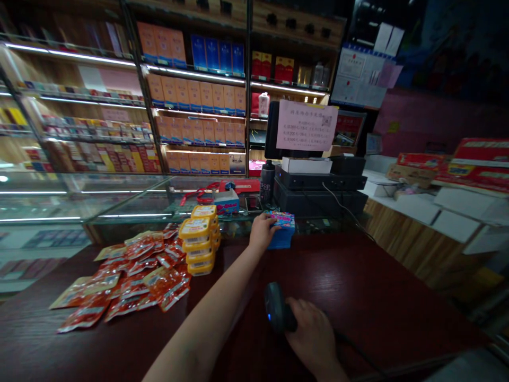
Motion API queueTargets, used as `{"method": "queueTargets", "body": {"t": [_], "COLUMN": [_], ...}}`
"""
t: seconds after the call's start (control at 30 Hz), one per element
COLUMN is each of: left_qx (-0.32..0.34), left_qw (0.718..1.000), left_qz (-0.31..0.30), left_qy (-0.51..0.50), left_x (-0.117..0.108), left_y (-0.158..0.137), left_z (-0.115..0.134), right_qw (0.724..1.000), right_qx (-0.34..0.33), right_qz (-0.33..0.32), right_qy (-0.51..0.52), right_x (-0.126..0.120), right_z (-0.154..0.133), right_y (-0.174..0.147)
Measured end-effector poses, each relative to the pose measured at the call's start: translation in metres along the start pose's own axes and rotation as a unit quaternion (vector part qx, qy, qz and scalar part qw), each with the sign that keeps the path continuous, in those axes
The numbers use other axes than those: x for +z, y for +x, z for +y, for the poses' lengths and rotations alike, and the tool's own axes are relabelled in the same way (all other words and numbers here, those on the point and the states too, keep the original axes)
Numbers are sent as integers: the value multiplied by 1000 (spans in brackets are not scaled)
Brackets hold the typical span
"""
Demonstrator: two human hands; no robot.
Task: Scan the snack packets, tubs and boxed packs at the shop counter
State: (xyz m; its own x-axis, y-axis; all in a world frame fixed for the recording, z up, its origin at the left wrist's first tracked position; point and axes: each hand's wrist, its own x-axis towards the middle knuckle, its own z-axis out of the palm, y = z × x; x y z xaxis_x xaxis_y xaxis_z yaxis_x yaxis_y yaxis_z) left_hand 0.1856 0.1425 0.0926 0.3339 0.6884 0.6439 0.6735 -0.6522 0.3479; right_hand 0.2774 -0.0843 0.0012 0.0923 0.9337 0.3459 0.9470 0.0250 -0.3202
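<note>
My left hand (261, 232) reaches forward and grips the left side of a small blue box (280, 241) with a pink and blue printed top. Its fingers curl over the upper edge of the box, which stands on the dark wooden counter. Closer to me, my right hand (312, 330) is wrapped around the handle of a black barcode scanner (274, 307). A blue light glows on the scanner's head, and a dark cable trails off to the right. Left of my left hand stand stacked yellow tubs (198, 241) with pale lids. Beside them lies a loose pile of red and tan snack packets (135, 273).
Behind the counter (358, 297) runs a glass display case (135, 199). On it are an open blue carton (226, 203), a phone (253, 204), a dark bottle (266, 183) and a monitor (272, 130) bearing a paper notice. Boxed goods fill the back shelves; red cartons (481, 164) are stacked at right.
</note>
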Motion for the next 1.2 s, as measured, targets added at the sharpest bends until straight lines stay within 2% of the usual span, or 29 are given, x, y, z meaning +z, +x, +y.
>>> {"method": "queueTargets", "body": {"t": [0.13,0.4,0.57,0.7,0.93,1.03,1.2], "left_qx": [-24,-65,-25,37,118,104,35], "left_qw": [1000,996,996,994,981,979,980], "left_qz": [19,20,33,59,93,104,100], "left_qy": [3,65,76,81,120,144,171], "left_x": [0,2,-12,-42,-121,-154,-196], "left_y": [3,7,-7,-27,-65,-81,-110], "left_z": [0,14,11,0,-24,-37,-65], "right_qw": [1000,1000,1000,1000,999,998,997], "right_qx": [-19,-8,-7,-7,-28,-35,-50], "right_qz": [12,5,-15,-16,-12,-14,1], "right_qy": [0,3,-1,-11,-32,-40,-60], "right_x": [0,0,1,4,2,1,-1], "right_z": [2,2,4,6,8,9,9], "right_y": [-1,-1,-3,-5,-10,-11,-15]}}
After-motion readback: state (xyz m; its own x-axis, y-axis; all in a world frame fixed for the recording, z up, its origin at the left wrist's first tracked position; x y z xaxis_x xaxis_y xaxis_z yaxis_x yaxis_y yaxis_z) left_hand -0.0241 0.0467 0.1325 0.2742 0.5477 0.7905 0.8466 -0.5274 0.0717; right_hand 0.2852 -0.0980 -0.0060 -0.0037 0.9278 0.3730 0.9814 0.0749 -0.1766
